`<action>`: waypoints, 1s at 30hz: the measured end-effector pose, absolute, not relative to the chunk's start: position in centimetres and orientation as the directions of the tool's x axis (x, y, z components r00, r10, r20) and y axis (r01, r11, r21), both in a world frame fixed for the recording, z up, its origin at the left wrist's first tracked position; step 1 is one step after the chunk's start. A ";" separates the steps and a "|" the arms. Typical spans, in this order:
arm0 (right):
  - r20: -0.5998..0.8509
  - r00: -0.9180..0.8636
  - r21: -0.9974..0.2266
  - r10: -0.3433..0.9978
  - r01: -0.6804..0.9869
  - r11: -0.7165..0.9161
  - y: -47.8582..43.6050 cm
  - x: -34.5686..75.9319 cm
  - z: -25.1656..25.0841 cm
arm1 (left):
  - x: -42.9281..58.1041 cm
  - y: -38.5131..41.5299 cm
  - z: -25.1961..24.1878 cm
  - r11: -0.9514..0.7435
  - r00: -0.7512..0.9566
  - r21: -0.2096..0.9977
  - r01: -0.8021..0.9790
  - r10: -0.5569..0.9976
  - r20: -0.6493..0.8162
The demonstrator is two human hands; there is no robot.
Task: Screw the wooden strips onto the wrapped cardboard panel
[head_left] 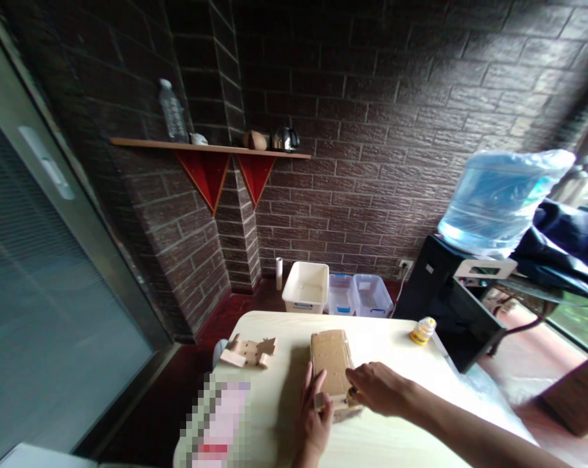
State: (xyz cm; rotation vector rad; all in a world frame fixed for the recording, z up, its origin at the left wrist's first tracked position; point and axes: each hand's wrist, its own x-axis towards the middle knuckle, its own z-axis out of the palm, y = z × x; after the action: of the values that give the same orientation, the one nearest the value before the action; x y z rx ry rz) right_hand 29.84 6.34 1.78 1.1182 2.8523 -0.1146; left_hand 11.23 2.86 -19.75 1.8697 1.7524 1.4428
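A flat wooden board with small holes (330,364) lies on the pale table (396,364) in front of me. My left hand (313,416) rests against the board's near left corner, its fingers curled round a small wooden block there. Reaching in from the right, my right hand (379,389) pinches something small and dark at the board's near right edge; I cannot make out what it is. Both hands touch the board.
A small wooden assembly of pegged pieces (249,351) lies at the table's left. A small yellow container (423,330) stands at the right. Beyond the table are white and clear bins (306,286) on the floor, a water dispenser (499,201), and a brick wall with a shelf (206,147).
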 end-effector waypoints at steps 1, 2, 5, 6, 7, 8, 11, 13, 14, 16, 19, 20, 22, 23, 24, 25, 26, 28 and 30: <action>-0.108 -0.740 -0.055 0.664 0.671 0.739 6.3 29.8 2.2 | 11.3 2.9 -19.8 -0.276 -0.180 0.710 0.648 0.850 0.495; -0.116 -0.750 -0.065 0.651 0.660 0.748 6.3 29.8 2.5 | 11.3 2.9 -19.8 -0.274 -0.181 0.714 0.644 0.852 0.490; -0.119 -0.768 -0.044 0.630 0.638 0.769 6.1 29.5 3.3 | 11.4 2.9 -20.0 -0.267 -0.192 0.720 0.640 0.852 0.487; -0.114 -0.770 -0.024 0.627 0.634 0.773 6.0 29.4 3.3 | 11.4 3.0 -20.0 -0.267 -0.194 0.719 0.641 0.851 0.488; -0.107 -0.772 -0.005 0.627 0.631 0.776 6.0 29.3 3.1 | 11.4 3.0 -20.0 -0.266 -0.195 0.718 0.643 0.850 0.490; -0.098 -0.773 0.009 0.627 0.629 0.777 6.0 29.3 2.8 | 11.4 3.0 -20.0 -0.265 -0.197 0.717 0.644 0.849 0.491; -0.062 -0.773 0.039 0.632 0.630 0.775 6.0 29.4 1.3 | 11.3 3.0 -19.9 -0.270 -0.198 0.719 0.641 0.846 0.494; -0.046 -0.775 0.053 0.630 0.628 0.776 6.2 29.7 0.1 | 11.3 2.9 -19.8 -0.274 -0.194 0.723 0.634 0.849 0.492; -0.035 -0.776 0.058 0.629 0.627 0.777 6.3 29.8 -0.4 | 11.2 2.9 -19.8 -0.276 -0.190 0.724 0.632 0.851 0.490; -0.004 -0.778 0.065 0.628 0.627 0.776 6.4 30.1 -1.3 | 11.2 2.9 -19.7 -0.277 -0.188 0.726 0.630 0.852 0.488; 0.030 -0.768 0.078 0.640 0.640 0.765 6.3 30.2 -1.5 | 11.2 2.9 -19.7 -0.280 -0.200 0.723 0.632 0.842 0.501; 0.025 -0.764 0.084 0.644 0.644 0.761 6.2 30.1 -1.3 | 11.2 3.0 -19.7 -0.280 -0.205 0.722 0.633 0.838 0.506; -0.014 -0.765 0.083 0.644 0.641 0.763 6.0 30.0 -0.5 | 11.3 3.0 -19.8 -0.276 -0.214 0.723 0.633 0.835 0.507; -0.036 -0.769 0.079 0.639 0.635 0.769 5.9 29.8 0.0 | 11.3 3.0 -19.9 -0.274 -0.215 0.723 0.634 0.836 0.505; -0.054 -0.773 0.073 0.632 0.628 0.775 5.9 29.7 0.5 | 11.3 3.1 -20.0 -0.273 -0.215 0.723 0.635 0.836 0.505; -0.066 -0.778 0.071 0.625 0.621 0.781 5.8 29.6 0.9 | 11.3 3.1 -20.1 -0.274 -0.214 0.721 0.637 0.835 0.507; -0.073 -0.783 0.071 0.618 0.614 0.786 5.8 29.5 1.3 | 11.3 3.0 -20.2 -0.277 -0.212 0.717 0.640 0.833 0.512; -0.070 -0.792 0.077 0.607 0.602 0.795 5.8 29.4 1.7 | 11.3 3.1 -20.4 -0.280 -0.212 0.707 0.650 0.826 0.522; -0.067 -0.799 0.089 0.598 0.592 0.801 5.8 29.2 1.7 | 11.3 3.1 -20.5 -0.274 -0.213 0.701 0.659 0.825 0.523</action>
State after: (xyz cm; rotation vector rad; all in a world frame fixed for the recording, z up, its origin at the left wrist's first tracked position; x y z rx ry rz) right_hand 29.17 5.84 1.70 0.9585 2.8931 0.0971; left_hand 11.33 3.10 -20.53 1.8558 1.7814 1.4946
